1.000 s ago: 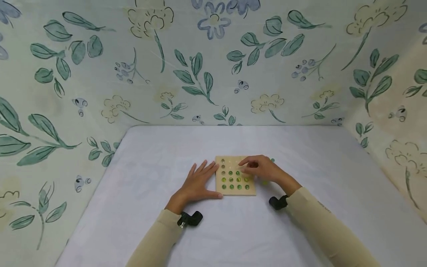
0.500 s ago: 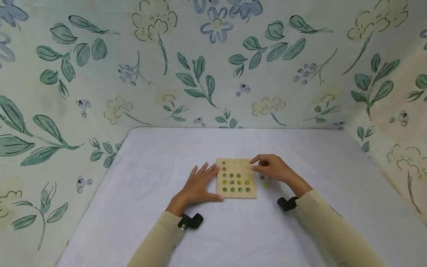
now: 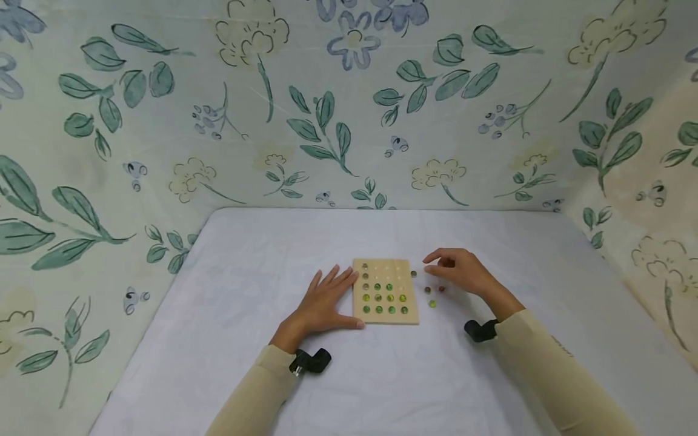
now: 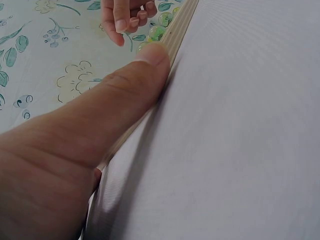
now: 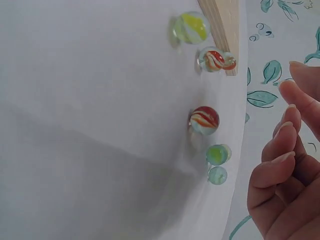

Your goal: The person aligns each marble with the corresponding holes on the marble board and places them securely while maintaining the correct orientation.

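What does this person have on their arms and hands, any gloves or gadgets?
The left hand and right hand wear no gloves. The left sleeve and right sleeve are long and beige; the right bears a small dark marking, unreadable here. Each wrist has a small black gadget: left device, right device.

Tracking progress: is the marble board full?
Partly filled: the head view shows the wooden board with marbles across its two nearest rows, but empty hollows toward its far right corner.

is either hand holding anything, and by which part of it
Nothing is visibly gripped: the right hand looks empty, and the left hand just touches the wooden marble board, fingertips at its left edge, thumb at its near-left corner.
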The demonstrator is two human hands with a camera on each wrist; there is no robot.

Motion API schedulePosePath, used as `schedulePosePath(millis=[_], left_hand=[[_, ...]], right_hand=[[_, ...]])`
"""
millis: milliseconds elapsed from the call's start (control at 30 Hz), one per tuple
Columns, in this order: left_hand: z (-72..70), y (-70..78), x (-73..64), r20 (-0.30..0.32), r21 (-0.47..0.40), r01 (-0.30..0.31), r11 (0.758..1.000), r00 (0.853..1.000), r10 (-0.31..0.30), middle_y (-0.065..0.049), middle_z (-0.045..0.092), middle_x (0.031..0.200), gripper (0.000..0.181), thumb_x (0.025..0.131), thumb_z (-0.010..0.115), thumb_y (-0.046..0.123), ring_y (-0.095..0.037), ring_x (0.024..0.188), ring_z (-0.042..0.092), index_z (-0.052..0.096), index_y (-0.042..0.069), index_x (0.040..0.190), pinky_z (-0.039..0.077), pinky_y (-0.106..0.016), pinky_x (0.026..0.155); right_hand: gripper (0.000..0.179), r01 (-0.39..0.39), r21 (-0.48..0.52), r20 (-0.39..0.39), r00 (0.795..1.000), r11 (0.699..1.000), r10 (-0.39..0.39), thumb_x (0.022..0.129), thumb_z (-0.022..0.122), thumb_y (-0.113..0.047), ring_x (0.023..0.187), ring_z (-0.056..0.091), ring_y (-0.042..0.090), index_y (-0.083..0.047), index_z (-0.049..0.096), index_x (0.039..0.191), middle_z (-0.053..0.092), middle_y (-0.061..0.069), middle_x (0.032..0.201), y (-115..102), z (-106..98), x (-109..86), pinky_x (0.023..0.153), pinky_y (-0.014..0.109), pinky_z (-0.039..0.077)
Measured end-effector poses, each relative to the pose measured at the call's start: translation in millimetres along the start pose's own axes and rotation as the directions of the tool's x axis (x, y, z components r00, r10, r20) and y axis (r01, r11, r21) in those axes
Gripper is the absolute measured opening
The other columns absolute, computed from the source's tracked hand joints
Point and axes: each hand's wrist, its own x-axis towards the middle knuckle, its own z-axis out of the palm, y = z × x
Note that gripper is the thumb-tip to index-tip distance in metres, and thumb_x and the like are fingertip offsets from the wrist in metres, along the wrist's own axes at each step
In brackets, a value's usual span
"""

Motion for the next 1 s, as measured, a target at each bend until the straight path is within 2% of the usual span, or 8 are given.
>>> schedulePosePath(millis=[367,767,1000], left_hand=[[0.7,-1.2,0.1,0.0,-0.001,-0.005,1.0,1.0,0.005,0.002,0.02,0.16,0.11,0.07,0.068,0.074,-0.023,0.148,0.006,0.023,0.021,0.155,-0.003,-0.05,0.117],[2.6,-1.0,-0.4,-0.006,0.016,-0.006,1.0,1.0,0.006,0.002,0.019,0.16,0.11,0.069,0.067,0.074,-0.024,0.148,0.006,0.023,0.021,0.155,-0.002,-0.052,0.117],[3.3,-2.6,0.1,0.0,0.025,-0.006,1.0,1.0,0.006,0.002,0.019,0.16,0.11,0.07,0.066,0.075,-0.023,0.148,0.006,0.022,0.021,0.155,-0.002,-0.052,0.117]], right_hand=[[0.026,0.001,-0.008,-0.04,0.999,1.0,-0.001,0.09,0.069,-0.024,0.072,0.048,0.022,-0.011,0.07,0.112,0.055,0.006,0.076,13,-2,-1.1,0.058,0.03,0.041],[0.028,-0.029,0.007,-0.04,0.999,1.0,0.029,0.089,0.07,-0.02,0.072,0.047,0.021,-0.009,0.069,0.114,0.052,0.005,0.077,24,-2,-5.4,0.057,0.028,0.04],[0.027,-0.037,0.003,-0.032,0.999,0.999,0.037,0.088,0.07,-0.016,0.07,0.048,0.021,-0.008,0.067,0.114,0.055,0.006,0.078,32,-3,-6.4,0.058,0.029,0.042]])
